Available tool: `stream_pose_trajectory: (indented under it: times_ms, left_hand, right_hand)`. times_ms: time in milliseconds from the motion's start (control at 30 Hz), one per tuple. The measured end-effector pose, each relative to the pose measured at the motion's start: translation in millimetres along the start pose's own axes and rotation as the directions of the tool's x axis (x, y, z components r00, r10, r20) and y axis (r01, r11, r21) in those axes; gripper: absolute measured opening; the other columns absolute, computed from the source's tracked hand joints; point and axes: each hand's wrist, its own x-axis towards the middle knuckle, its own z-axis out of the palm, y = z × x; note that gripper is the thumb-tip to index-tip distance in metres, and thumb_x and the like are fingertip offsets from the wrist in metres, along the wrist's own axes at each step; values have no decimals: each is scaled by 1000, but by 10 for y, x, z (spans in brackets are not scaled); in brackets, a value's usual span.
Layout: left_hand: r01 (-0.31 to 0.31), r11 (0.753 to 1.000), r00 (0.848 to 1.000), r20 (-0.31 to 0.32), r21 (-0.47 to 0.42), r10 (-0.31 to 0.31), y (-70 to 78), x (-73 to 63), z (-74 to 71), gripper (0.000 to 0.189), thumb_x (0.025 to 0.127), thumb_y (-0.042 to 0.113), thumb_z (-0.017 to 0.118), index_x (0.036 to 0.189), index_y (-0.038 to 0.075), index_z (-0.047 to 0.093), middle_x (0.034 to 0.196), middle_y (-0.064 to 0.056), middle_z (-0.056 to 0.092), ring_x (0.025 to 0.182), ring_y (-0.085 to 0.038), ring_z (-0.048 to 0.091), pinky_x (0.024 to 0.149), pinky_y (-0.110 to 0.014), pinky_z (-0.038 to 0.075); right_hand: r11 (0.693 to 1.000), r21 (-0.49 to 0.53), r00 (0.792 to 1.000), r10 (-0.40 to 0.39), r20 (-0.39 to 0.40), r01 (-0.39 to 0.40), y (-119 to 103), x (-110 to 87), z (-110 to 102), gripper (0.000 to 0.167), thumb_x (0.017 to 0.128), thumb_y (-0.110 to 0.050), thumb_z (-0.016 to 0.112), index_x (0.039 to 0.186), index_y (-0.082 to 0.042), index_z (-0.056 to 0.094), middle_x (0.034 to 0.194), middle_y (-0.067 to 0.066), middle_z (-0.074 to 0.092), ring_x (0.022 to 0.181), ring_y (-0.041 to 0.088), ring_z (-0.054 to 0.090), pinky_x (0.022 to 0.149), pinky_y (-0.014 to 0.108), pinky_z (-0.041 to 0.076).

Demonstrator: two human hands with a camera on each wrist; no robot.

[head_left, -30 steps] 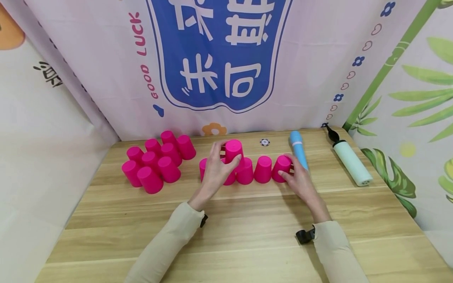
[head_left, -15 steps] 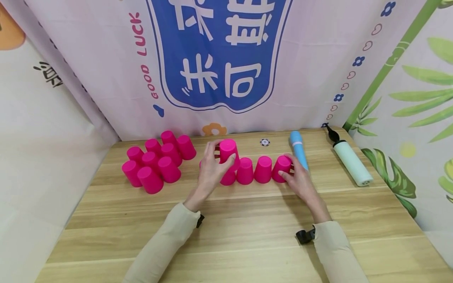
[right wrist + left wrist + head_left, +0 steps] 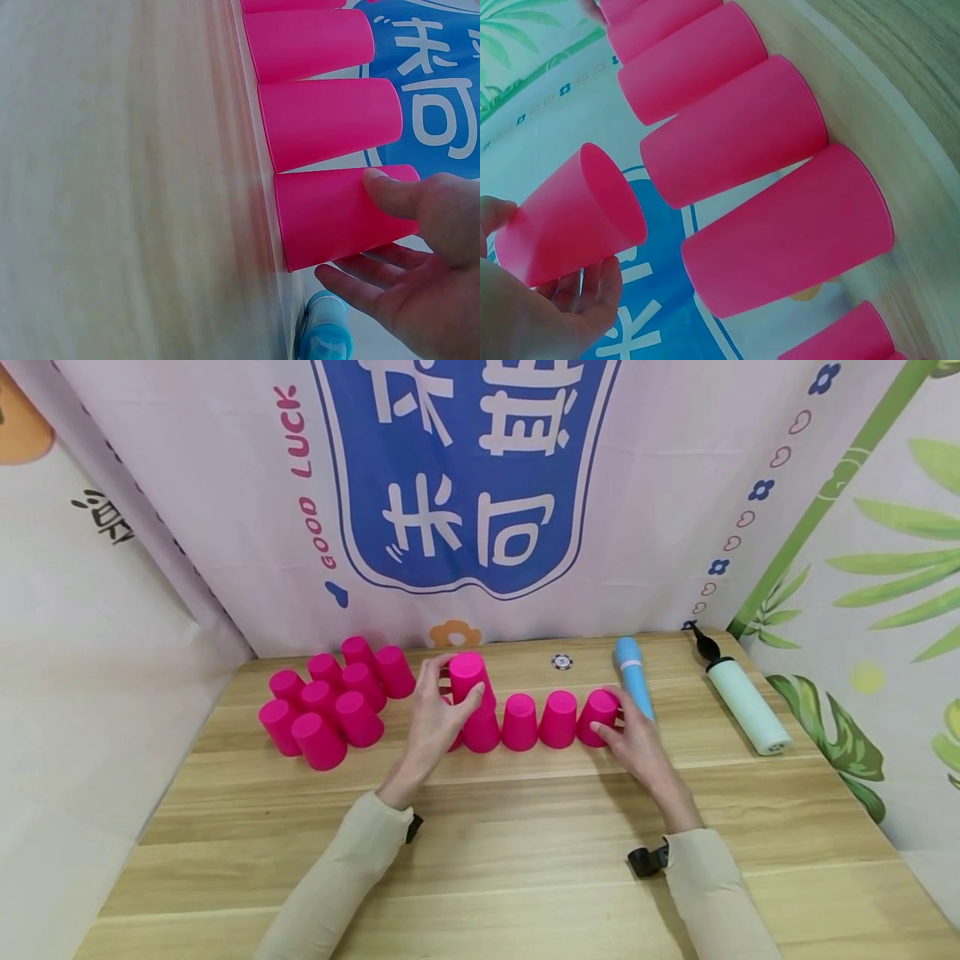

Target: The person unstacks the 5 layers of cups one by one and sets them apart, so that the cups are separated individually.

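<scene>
Left hand (image 3: 430,720): holding a pink cup (image 3: 472,675) aloft, mouth down, above a row of upturned cups (image 3: 520,723). Right hand (image 3: 637,745): gripping the row's end cup (image 3: 595,717), a blue microphone-shaped object (image 3: 634,675) just beyond it.

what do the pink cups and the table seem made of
The pink cups look like plastic with a satin finish: smooth, evenly coloured walls and a thin rim. The table looks like wood or wood-print laminate, faintly glossy: streaky grain shows, but which can't be told.
</scene>
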Motion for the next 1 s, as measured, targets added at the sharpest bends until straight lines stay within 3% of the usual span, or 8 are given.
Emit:
stream_pose_trajectory:
  times_ms: [400,800,1000]
  left_hand:
    - [-25,1000,999,-39,13,26,-83,7,-99,54,84,13,73,129,0,46,117,-15,51,107,-30,54,86,-44,52]
    - [40,998,997,-60,40,-38,-94,-3,-204,56,85,20,73,131,3,46,120,-12,51,104,-27,57,82,-41,55]
    - [35,998,995,-97,47,-31,-128,-4,-271,54,84,18,74,128,2,48,117,-13,52,100,-27,57,80,-40,56]
  right_hand:
    - [1000,-10,1000,-14,-16,14,-1,-5,12,58,89,1,64,140,0,36,125,26,52,116,42,53,93,51,49]
    - [1000,-4,999,-26,-24,25,8,1,18,58,89,1,65,140,-1,37,125,25,53,115,41,54,92,50,49]
    - [1000,5,999,-27,-17,27,4,-3,15,57,90,1,64,140,0,36,125,26,53,116,42,53,93,50,49]
